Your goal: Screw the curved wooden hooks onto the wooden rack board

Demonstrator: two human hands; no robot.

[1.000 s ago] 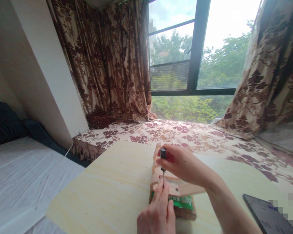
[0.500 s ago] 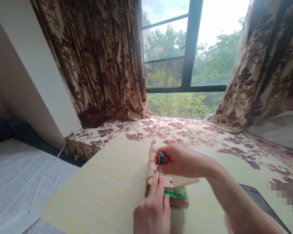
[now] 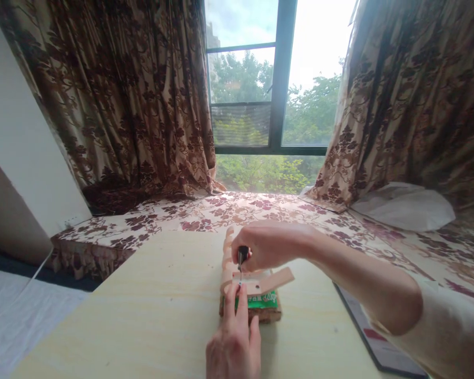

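My right hand [image 3: 260, 245] grips a dark-handled screwdriver [image 3: 243, 255], its thin metal shaft pointing down at a pale wooden piece [image 3: 278, 280]. My left hand [image 3: 235, 337] reaches up from below, with two fingertips pressed on that piece beside the screwdriver's tip, around a small screw. The wooden piece has a dark hole and a scalloped, curved part [image 3: 227, 252] along its left side. Beneath it lies a green package [image 3: 260, 301] with white lettering, on top of a brown block [image 3: 270, 315].
All this rests on a pale wooden table [image 3: 142, 300]. A dark-edged flat panel [image 3: 373, 337] lies at the right, partly under my right arm. Beyond are a flower-patterned ledge [image 3: 197, 210], curtains [image 3: 142, 105], a window and a white bag [image 3: 411, 205].
The view has swung right, so the hands and wooden piece appear farther left. My right hand has tilted, and the screwdriver's shaft now shows between it and my left fingertips.
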